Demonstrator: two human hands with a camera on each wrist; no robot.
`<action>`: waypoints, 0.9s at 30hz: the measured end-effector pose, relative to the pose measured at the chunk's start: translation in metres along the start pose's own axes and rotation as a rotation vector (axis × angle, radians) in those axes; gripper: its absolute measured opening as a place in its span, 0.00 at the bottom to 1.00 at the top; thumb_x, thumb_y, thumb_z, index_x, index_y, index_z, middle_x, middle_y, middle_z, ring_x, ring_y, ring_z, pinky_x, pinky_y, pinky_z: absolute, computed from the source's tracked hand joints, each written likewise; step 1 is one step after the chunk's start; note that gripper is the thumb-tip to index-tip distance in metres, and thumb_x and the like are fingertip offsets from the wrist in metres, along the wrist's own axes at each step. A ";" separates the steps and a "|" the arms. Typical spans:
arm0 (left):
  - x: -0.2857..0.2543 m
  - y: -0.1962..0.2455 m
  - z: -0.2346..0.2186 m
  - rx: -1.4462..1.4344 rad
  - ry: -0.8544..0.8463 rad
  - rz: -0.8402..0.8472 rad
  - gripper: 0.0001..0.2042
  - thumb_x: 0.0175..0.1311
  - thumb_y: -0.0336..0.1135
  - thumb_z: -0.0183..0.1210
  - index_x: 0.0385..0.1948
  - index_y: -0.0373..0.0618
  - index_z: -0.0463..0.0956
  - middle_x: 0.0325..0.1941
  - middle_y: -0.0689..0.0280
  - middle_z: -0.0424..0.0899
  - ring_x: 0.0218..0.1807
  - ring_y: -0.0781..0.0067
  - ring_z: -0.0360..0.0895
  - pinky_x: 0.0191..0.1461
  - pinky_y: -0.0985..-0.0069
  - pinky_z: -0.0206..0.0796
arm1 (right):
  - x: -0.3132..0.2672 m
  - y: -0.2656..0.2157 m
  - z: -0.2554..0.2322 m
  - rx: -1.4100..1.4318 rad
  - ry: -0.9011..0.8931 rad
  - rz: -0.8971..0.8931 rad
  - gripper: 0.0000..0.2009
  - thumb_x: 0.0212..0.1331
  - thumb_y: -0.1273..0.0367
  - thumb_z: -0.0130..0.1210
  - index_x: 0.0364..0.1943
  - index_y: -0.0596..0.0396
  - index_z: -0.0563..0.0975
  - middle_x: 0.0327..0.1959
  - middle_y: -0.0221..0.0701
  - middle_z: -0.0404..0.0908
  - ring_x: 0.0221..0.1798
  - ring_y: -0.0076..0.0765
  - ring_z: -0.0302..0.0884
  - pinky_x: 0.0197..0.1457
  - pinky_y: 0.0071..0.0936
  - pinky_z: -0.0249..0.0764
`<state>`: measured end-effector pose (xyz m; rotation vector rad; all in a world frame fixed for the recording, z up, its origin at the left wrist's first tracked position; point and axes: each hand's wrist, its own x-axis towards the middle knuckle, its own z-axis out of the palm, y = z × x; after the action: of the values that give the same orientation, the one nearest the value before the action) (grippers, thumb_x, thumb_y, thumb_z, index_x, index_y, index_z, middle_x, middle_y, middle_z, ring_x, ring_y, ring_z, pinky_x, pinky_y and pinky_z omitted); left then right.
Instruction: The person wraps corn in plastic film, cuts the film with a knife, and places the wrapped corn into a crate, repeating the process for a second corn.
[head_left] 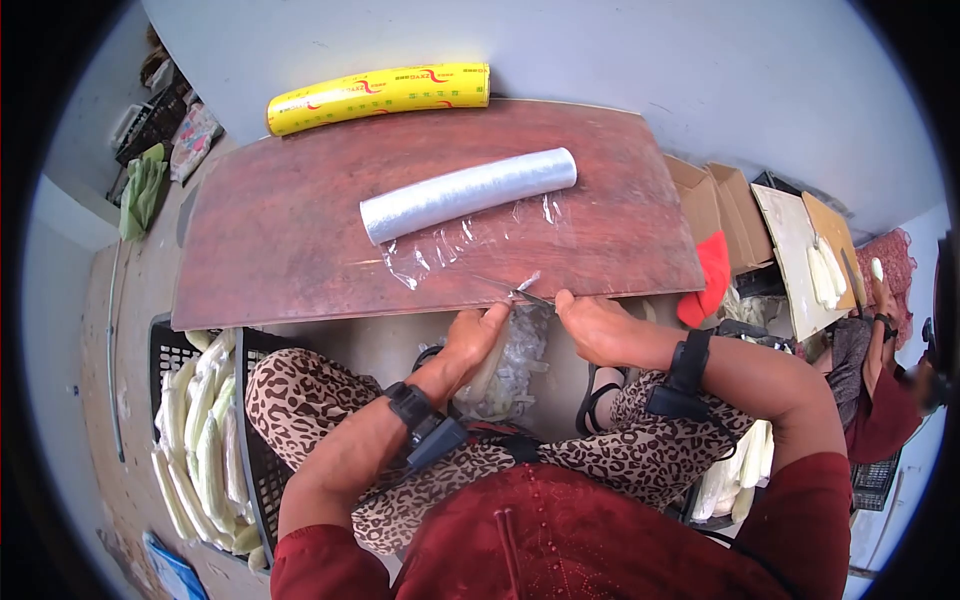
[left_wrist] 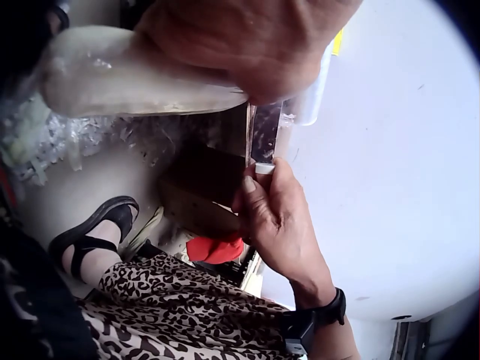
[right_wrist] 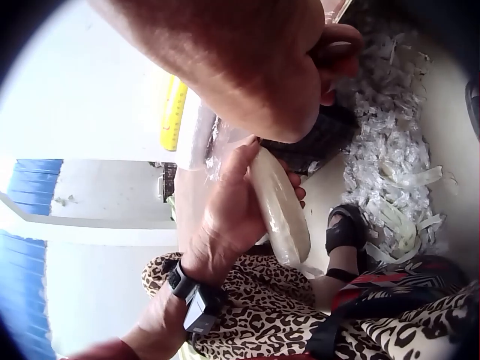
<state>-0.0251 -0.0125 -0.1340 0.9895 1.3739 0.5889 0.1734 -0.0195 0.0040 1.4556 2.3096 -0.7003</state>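
My left hand grips a long pale vegetable wrapped in clear film, below the table's front edge. In the left wrist view its rounded end sticks out past the hand. My right hand holds a knife by its handle, the blade reaching over the table edge toward the left hand. A small twist of clear film stands up at the blade. Behind it, a roll of cling film lies on the red-brown table, with a loose sheet drawn toward me.
A yellow printed roll lies at the table's back edge. Left of my legs is a black crate of pale vegetables. Film scraps are heaped below. Cardboard boxes, a red cloth and another person's arm are at right.
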 end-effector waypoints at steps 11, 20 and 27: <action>0.006 -0.005 0.003 -0.043 0.033 0.018 0.24 0.67 0.48 0.54 0.46 0.29 0.77 0.41 0.59 0.82 0.37 0.73 0.76 0.39 0.73 0.69 | 0.013 -0.001 0.012 -0.031 0.081 -0.029 0.12 0.49 0.80 0.51 0.39 0.67 0.66 0.33 0.57 0.80 0.40 0.61 0.81 0.40 0.47 0.76; 0.009 -0.006 0.003 0.007 0.011 0.027 0.24 0.68 0.50 0.52 0.45 0.30 0.76 0.36 0.60 0.81 0.32 0.73 0.75 0.33 0.71 0.68 | 0.004 -0.004 0.004 -0.008 -0.002 0.049 0.11 0.52 0.80 0.50 0.40 0.68 0.65 0.34 0.57 0.80 0.42 0.62 0.80 0.42 0.47 0.76; 0.014 -0.012 0.009 -0.121 -0.007 0.026 0.23 0.69 0.49 0.50 0.41 0.31 0.76 0.32 0.60 0.80 0.29 0.71 0.75 0.31 0.70 0.67 | 0.022 -0.004 0.016 -0.007 0.139 -0.037 0.11 0.50 0.81 0.49 0.39 0.67 0.64 0.29 0.59 0.78 0.38 0.66 0.79 0.40 0.51 0.75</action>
<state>-0.0171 -0.0090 -0.1524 0.9120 1.3059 0.6793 0.1609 -0.0132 -0.0195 1.5057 2.4457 -0.6179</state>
